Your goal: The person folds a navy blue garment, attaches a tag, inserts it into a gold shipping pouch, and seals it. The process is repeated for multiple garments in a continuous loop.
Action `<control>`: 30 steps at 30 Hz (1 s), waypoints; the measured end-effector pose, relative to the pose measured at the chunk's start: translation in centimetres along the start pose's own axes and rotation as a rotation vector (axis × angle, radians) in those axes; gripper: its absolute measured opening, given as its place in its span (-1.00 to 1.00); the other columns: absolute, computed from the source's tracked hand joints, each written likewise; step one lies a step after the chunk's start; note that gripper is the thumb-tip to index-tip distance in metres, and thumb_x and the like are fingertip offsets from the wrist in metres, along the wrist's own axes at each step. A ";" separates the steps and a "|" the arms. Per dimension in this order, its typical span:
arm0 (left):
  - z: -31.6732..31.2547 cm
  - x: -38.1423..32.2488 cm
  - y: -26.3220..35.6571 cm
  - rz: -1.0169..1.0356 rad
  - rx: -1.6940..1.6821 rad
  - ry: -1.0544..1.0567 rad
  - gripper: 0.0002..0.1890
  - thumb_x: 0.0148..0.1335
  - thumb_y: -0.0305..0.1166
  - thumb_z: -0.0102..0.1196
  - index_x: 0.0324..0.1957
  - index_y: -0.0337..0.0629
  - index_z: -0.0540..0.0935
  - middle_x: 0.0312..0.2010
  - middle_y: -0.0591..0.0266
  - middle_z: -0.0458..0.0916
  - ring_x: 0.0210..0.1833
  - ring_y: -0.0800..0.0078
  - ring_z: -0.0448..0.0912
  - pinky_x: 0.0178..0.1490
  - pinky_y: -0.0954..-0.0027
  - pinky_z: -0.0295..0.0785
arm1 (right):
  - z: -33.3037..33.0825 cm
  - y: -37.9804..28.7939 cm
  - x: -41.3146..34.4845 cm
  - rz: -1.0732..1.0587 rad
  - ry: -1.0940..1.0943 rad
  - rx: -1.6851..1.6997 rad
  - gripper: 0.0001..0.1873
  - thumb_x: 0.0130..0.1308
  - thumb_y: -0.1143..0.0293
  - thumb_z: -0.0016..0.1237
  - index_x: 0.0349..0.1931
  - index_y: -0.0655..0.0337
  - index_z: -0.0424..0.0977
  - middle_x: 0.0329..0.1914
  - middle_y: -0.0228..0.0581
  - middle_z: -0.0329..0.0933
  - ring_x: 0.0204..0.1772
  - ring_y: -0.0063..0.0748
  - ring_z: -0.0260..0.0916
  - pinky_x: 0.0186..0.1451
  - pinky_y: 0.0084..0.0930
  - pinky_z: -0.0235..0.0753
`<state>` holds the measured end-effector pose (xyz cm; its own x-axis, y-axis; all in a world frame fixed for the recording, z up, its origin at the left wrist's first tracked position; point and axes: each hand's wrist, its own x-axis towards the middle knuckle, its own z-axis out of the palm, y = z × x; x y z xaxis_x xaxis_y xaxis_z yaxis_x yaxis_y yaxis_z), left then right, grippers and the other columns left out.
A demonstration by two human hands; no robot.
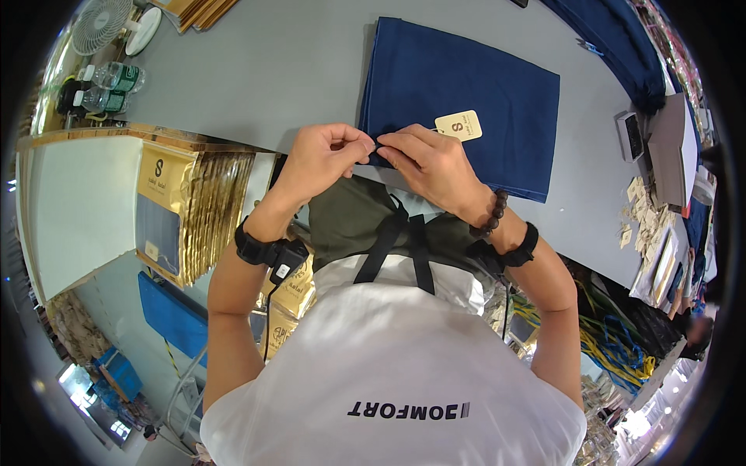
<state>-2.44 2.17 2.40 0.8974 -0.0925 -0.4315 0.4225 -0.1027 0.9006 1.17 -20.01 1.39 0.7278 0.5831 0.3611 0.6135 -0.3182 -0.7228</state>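
Note:
A folded navy blue cloth (466, 76) lies on the grey table in front of me. A cream paper hang tag (459, 126) with dark print rests on it, its string loop running under my right hand. My left hand (333, 152) and my right hand (428, 163) meet at the cloth's near left corner, fingertips almost touching. The fingers of each hand are pinched at a small dark bit there, too small to make out. Whether it is cloth or string I cannot tell.
Gold packaging bags (192, 209) stand in a row at the left, below the table's edge. Two plastic bottles (111, 87) lie near a small white fan (105, 26). At the right are a brush (630, 137), loose paper tags (647, 215), thread snips (592, 48) and more navy cloth (612, 41).

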 end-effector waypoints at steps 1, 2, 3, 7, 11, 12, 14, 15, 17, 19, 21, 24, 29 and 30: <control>-0.1 0.0 0.3 -0.021 -0.011 -0.017 -0.78 0.36 -0.38 0.27 -0.13 -0.37 0.78 -0.37 0.26 0.75 -0.46 0.68 0.55 -0.35 0.59 0.46 | 0.2 0.2 -0.1 -0.018 0.011 -0.035 -0.82 0.36 0.44 0.27 -0.09 0.27 0.66 -0.22 -0.19 0.65 -0.35 -0.11 0.65 -0.32 -0.29 0.66; -0.3 0.0 0.5 -0.042 -0.023 -0.034 -0.78 0.35 -0.39 0.27 -0.12 -0.37 0.78 -0.37 0.24 0.76 -0.45 0.68 0.55 -0.35 0.59 0.47 | 0.4 0.4 -0.2 -0.037 0.018 -0.066 -0.82 0.35 0.44 0.27 -0.09 0.27 0.66 -0.23 -0.20 0.66 -0.35 -0.11 0.65 -0.32 -0.29 0.67; -0.4 0.0 0.7 -0.061 -0.037 -0.050 -0.77 0.34 -0.39 0.27 -0.12 -0.38 0.78 -0.36 0.22 0.76 -0.45 0.68 0.55 -0.36 0.59 0.47 | 0.6 0.5 -0.3 -0.055 0.024 -0.078 -0.82 0.35 0.44 0.27 -0.09 0.27 0.66 -0.23 -0.20 0.66 -0.35 -0.11 0.65 -0.32 -0.28 0.67; -0.6 0.2 1.0 -0.083 -0.056 -0.079 -0.78 0.34 -0.40 0.27 -0.11 -0.37 0.79 -0.34 0.20 0.77 -0.45 0.68 0.56 -0.38 0.59 0.46 | 0.7 0.8 -0.5 -0.065 0.029 -0.075 -0.82 0.34 0.45 0.27 -0.10 0.27 0.66 -0.22 -0.20 0.66 -0.35 -0.09 0.65 -0.32 -0.27 0.68; -0.7 0.3 0.7 -0.090 -0.028 -0.092 -0.78 0.35 -0.39 0.28 -0.11 -0.37 0.78 -0.33 0.21 0.77 -0.44 0.68 0.58 -0.41 0.60 0.45 | 0.7 0.8 -0.4 -0.025 0.013 -0.049 -0.81 0.33 0.47 0.27 -0.09 0.28 0.66 -0.23 -0.19 0.66 -0.35 -0.08 0.65 -0.32 -0.27 0.68; -0.7 0.3 0.6 -0.083 -0.019 -0.092 -0.78 0.35 -0.39 0.28 -0.12 -0.36 0.78 -0.33 0.21 0.77 -0.44 0.68 0.58 -0.41 0.60 0.45 | 0.8 0.8 -0.3 -0.028 0.015 -0.052 -0.82 0.33 0.47 0.26 -0.09 0.28 0.66 -0.23 -0.19 0.66 -0.35 -0.08 0.65 -0.32 -0.27 0.68; -0.6 0.4 0.5 -0.076 -0.017 -0.087 -0.79 0.35 -0.39 0.28 -0.13 -0.36 0.78 -0.34 0.21 0.76 -0.44 0.67 0.59 -0.42 0.60 0.45 | 0.9 0.8 -0.3 -0.018 0.016 -0.057 -0.82 0.34 0.47 0.26 -0.09 0.28 0.67 -0.23 -0.18 0.67 -0.35 -0.07 0.65 -0.32 -0.27 0.68; -0.5 0.4 0.5 -0.080 -0.011 -0.079 -0.80 0.35 -0.39 0.28 -0.13 -0.36 0.78 -0.35 0.22 0.76 -0.44 0.67 0.59 -0.42 0.60 0.45 | 0.9 0.8 -0.3 -0.011 0.010 -0.058 -0.82 0.34 0.47 0.27 -0.09 0.27 0.67 -0.23 -0.19 0.67 -0.36 -0.08 0.64 -0.32 -0.27 0.67; -0.4 0.3 0.4 -0.057 -0.016 -0.060 -0.81 0.35 -0.40 0.28 -0.14 -0.35 0.78 -0.36 0.24 0.75 -0.45 0.66 0.59 -0.43 0.60 0.44 | 0.9 0.7 -0.3 0.002 -0.001 -0.057 -0.82 0.33 0.45 0.28 -0.10 0.25 0.68 -0.22 -0.20 0.67 -0.37 -0.09 0.64 -0.31 -0.27 0.67; -0.4 0.0 0.3 -0.038 -0.023 -0.036 -0.82 0.35 -0.41 0.27 -0.14 -0.35 0.78 -0.37 0.26 0.74 -0.45 0.66 0.60 -0.44 0.59 0.44 | 0.9 0.6 -0.3 0.031 0.009 -0.011 -0.82 0.32 0.42 0.30 -0.11 0.23 0.70 -0.21 -0.21 0.67 -0.36 -0.11 0.64 -0.31 -0.29 0.65; -0.7 -0.2 0.1 -0.022 -0.026 0.005 -0.82 0.34 -0.41 0.27 -0.15 -0.35 0.77 -0.38 0.27 0.73 -0.46 0.65 0.60 -0.46 0.59 0.43 | 0.8 0.4 -0.4 0.073 0.024 0.021 -0.82 0.31 0.39 0.33 -0.12 0.20 0.72 -0.20 -0.22 0.66 -0.34 -0.13 0.63 -0.30 -0.31 0.64; -2.6 0.4 0.2 -0.036 0.117 -0.035 -0.82 0.35 -0.38 0.26 -0.15 -0.29 0.78 -0.43 0.26 0.73 -0.45 0.61 0.64 -0.43 0.50 0.48 | 0.7 -0.2 -0.4 0.066 0.026 -0.017 -0.81 0.28 0.36 0.36 -0.13 0.16 0.73 -0.23 -0.25 0.61 -0.27 -0.19 0.62 -0.26 -0.32 0.61; -12.8 8.2 2.1 0.481 0.736 0.697 -0.84 0.37 -0.31 0.24 -0.13 -0.13 0.77 -0.16 0.00 0.78 -0.25 0.17 0.74 -0.18 0.21 0.60 | 1.3 -0.8 -0.2 -0.012 0.029 -0.169 -0.80 0.18 0.48 0.36 -0.18 0.15 0.70 -0.23 -0.32 0.54 -0.27 -0.26 0.55 -0.32 -0.32 0.54; -15.9 10.5 2.8 0.580 0.848 0.851 -0.83 0.37 -0.32 0.23 -0.12 -0.14 0.77 -0.06 -0.01 0.77 -0.11 0.09 0.75 -0.08 0.16 0.61 | 1.2 -0.9 -0.2 0.019 0.022 -0.171 -0.78 0.16 0.49 0.36 -0.17 0.15 0.69 -0.23 -0.33 0.54 -0.26 -0.26 0.55 -0.32 -0.32 0.55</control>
<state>10.16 16.61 1.23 0.8498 0.2794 0.4469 0.0242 -0.8677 0.4965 0.08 -18.96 1.19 0.7454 0.5596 0.3622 0.6410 -0.4526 -0.6199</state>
